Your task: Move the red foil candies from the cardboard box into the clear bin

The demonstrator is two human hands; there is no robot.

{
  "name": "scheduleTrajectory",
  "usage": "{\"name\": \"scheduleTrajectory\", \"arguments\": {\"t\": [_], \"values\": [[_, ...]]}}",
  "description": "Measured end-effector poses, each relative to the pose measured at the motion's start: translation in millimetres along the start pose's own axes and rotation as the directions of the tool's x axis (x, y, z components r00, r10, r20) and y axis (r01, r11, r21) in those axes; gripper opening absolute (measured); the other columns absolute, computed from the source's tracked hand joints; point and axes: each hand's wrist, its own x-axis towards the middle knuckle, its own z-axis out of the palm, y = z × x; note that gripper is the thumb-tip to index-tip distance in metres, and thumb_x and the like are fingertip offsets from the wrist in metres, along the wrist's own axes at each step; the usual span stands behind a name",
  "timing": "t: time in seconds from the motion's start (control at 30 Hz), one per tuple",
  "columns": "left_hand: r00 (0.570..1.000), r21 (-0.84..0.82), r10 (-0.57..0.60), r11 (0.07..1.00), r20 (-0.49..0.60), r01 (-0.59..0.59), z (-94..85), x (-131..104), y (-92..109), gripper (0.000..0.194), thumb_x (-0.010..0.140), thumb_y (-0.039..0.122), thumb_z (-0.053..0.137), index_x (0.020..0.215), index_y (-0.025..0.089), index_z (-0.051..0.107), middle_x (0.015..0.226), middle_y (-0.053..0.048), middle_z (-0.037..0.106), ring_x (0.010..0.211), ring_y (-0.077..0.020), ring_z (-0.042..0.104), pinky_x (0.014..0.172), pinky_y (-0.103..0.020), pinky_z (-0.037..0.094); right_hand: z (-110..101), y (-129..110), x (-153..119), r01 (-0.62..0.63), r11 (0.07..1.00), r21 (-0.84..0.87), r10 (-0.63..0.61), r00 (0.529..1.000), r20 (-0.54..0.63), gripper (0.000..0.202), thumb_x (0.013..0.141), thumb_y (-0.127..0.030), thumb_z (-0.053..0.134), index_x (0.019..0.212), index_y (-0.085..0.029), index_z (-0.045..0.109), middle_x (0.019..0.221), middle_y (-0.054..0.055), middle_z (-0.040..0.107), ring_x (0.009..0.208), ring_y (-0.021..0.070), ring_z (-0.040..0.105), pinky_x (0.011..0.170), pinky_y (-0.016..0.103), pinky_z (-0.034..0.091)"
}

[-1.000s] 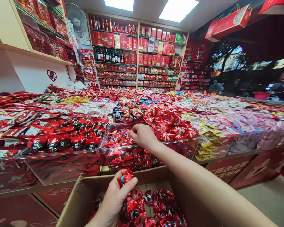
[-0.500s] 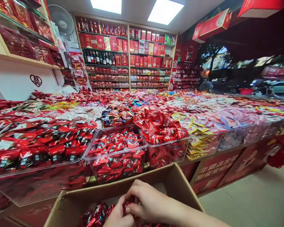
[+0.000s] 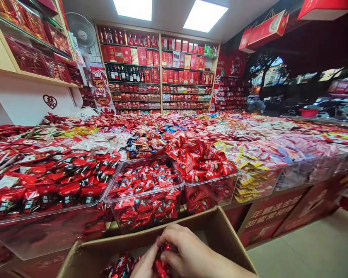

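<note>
An open cardboard box (image 3: 226, 231) is at the bottom of the view, with red shiny wrapped candies (image 3: 123, 265) inside. My right hand (image 3: 188, 249) reaches into it from the right, its fingers curled round red candies. Close against it on the left, my left hand (image 3: 146, 264) presses on the same candies; its lower part is cut off by the frame edge. Just beyond the box stands a clear bin (image 3: 145, 193) of small red and teal candies.
Right of that bin is another clear bin of red packets (image 3: 205, 179); yellow packets (image 3: 249, 187) lie further right. Black and red packets (image 3: 69, 193) fill a bin on the left. Shelves (image 3: 161, 73) of bottles and boxes stand behind. Tiled floor (image 3: 304, 239) shows at the lower right.
The whole view has shifted slightly, with the box and bins a little lower and to the right. Both hands remain together over the candies, and more red wrapper shows between them.
</note>
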Motion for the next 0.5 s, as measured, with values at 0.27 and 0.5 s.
{"name": "scheduleTrajectory", "arguments": {"t": [0.27, 0.5], "values": [[0.988, 0.079, 0.146, 0.985, 0.055, -0.150, -1.0, -32.5, 30.8, 0.028, 0.056, 0.041, 0.066, 0.052, 0.015, 0.056, 0.039, 0.003, 0.051, 0.031, -0.0082, 0.043, 0.032, -0.019, 0.026, -12.0, -13.6, 2.2, 0.039, 0.972, 0.232, -0.001, 0.987, -0.159, 0.006, 0.072, -0.017, 0.054, 0.076, -0.018, 0.059, 0.076, 0.001, 0.058, 0.071, 0.0117, 0.052, 0.064, 0.021, 0.040], [0.974, 0.101, 0.123, 0.984, 0.189, -0.144, -1.8, -37.7, 32.4, 0.047, 0.065, 0.059, 0.046, 0.048, 0.017, 0.051, 0.025, 0.006, 0.032, 0.025, -0.0060, 0.030, 0.031, -0.018, 0.023, -13.0, -17.0, 4.1, -0.005, 0.941, 0.339, 0.089, 0.969, -0.230, 0.006, 0.070, -0.012, 0.054, 0.072, -0.017, 0.057, 0.073, 0.000, 0.053, 0.064, 0.0101, 0.048, 0.058, 0.020, 0.039]]}}
